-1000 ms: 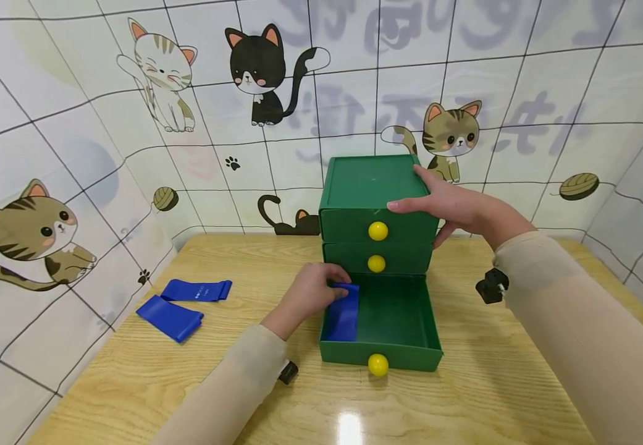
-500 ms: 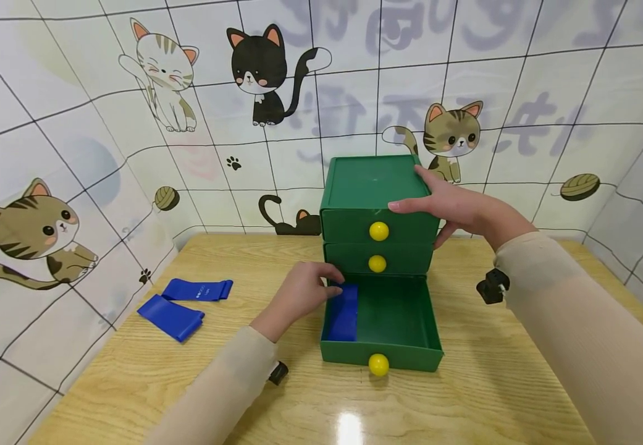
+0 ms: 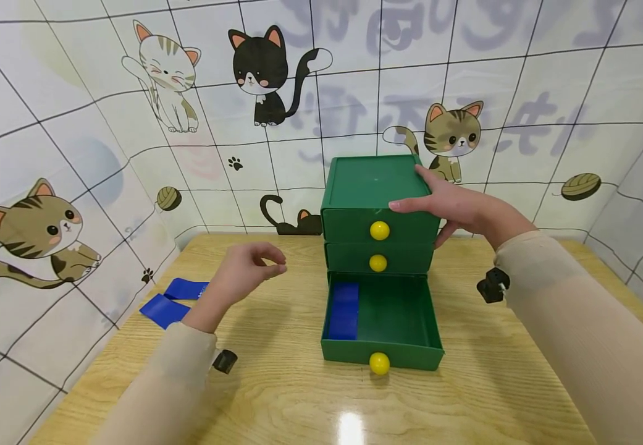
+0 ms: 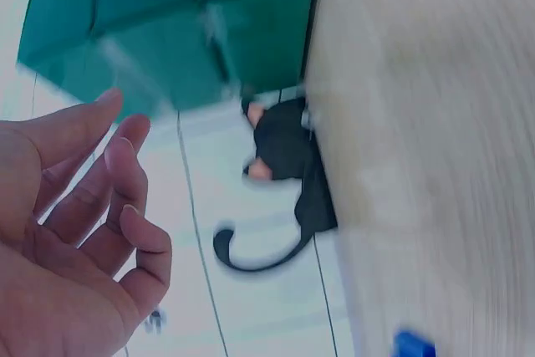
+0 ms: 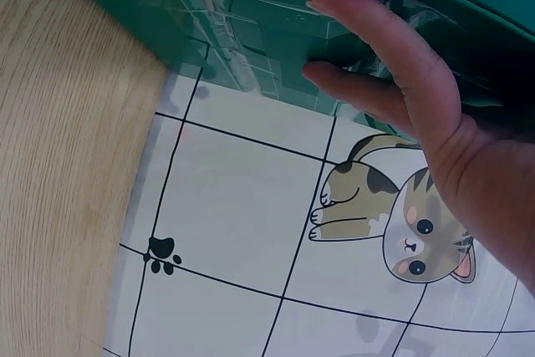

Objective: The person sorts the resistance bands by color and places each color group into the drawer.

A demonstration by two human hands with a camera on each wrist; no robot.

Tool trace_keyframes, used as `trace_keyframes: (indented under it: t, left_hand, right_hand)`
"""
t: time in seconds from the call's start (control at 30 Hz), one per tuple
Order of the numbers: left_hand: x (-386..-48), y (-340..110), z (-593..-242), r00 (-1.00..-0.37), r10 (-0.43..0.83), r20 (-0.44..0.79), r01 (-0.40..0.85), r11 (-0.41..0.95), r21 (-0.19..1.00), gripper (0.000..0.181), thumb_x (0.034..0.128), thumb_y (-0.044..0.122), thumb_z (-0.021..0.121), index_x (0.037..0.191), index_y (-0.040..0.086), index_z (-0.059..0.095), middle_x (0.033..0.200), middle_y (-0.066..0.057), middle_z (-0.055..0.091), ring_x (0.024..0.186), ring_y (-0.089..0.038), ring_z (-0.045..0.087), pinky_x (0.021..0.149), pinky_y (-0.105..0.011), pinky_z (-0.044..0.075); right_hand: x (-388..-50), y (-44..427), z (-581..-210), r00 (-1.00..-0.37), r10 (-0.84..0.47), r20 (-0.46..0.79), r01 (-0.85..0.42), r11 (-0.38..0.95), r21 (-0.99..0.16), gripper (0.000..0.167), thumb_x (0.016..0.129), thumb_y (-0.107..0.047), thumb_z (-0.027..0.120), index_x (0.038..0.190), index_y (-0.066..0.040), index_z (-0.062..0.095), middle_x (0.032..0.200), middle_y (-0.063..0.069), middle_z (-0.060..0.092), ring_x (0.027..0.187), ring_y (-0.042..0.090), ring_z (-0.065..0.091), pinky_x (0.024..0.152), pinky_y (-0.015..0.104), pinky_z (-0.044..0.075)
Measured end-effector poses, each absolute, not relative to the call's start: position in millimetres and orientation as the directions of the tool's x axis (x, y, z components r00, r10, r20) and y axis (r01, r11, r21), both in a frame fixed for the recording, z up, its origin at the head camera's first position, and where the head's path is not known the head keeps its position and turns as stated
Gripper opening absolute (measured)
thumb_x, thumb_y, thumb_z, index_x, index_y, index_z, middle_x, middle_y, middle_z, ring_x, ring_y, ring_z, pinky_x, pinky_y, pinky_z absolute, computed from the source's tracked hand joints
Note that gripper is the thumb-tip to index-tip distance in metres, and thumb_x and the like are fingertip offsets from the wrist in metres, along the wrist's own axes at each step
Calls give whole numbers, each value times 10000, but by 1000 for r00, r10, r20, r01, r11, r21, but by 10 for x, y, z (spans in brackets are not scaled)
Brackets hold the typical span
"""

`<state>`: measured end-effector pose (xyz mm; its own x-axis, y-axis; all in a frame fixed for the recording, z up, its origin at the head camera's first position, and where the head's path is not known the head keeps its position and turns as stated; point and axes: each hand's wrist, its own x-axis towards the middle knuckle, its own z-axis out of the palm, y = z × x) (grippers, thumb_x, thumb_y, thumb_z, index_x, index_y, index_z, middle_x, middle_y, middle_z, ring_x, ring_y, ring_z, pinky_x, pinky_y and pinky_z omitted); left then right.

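Note:
My left hand (image 3: 246,269) is in the air over the table, left of the green drawer cabinet (image 3: 377,179). Its fingers are loosely bent with nothing between them, as the left wrist view (image 4: 92,206) also shows. My right hand (image 3: 454,201) rests on the cabinet's upper right corner, fingers spread and fairly straight. In the right wrist view, digits (image 5: 393,48) lie against the taped green side. The bottom drawer (image 3: 396,309) is pulled out, and a flat blue resistance band (image 3: 345,312) lies along its left side. Blue resistance bands (image 3: 162,311) lie on the table, partly behind my left forearm.
Two upper drawers with yellow ball knobs (image 3: 379,230) are closed; another yellow knob (image 3: 379,363) is on the pulled-out drawer's front. The wooden table (image 3: 299,395) meets a cat-printed wall covering (image 3: 349,117) behind the cabinet.
My left hand has let go of the blue band in the drawer and moved left, away from the cabinet. The band stays in the drawer. My right hand has not moved.

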<state>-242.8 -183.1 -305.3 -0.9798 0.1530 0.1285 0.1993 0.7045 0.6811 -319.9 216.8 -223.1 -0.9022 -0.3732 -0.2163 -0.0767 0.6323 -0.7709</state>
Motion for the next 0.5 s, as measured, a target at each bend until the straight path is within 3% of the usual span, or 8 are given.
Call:
trace_keyframes:
  t: [0.23, 0.5]
  left_hand:
    - [-2301, -2582, -2990, -991, -5, 135, 90, 719, 689, 275, 994, 338, 774, 1186, 142, 769, 1235, -112, 750, 911, -177, 715, 768, -324, 563]
    - [-2132, -3447, -3194, -986, -150, 80, -67, 775, 628, 577, 1021, 494, 693, 1399, 60, 648, 1444, -226, 649, 1075, -330, 730, 848, -346, 548]
  right_hand:
    - [-3191, 2134, -2224, -908, -359, -216, -70, 638, -767, 1217, 956, -670, 679, 1637, -398, -292, 1783, 171, -189, 1477, 539, 430, 782, 534, 656]
    - [-3196, 2154, -2239, -908, -356, -220, -66, 643, -763, 1205, 966, -669, 661, 1630, -397, -307, 1779, 172, -207, 1509, 547, 370, 787, 538, 653]
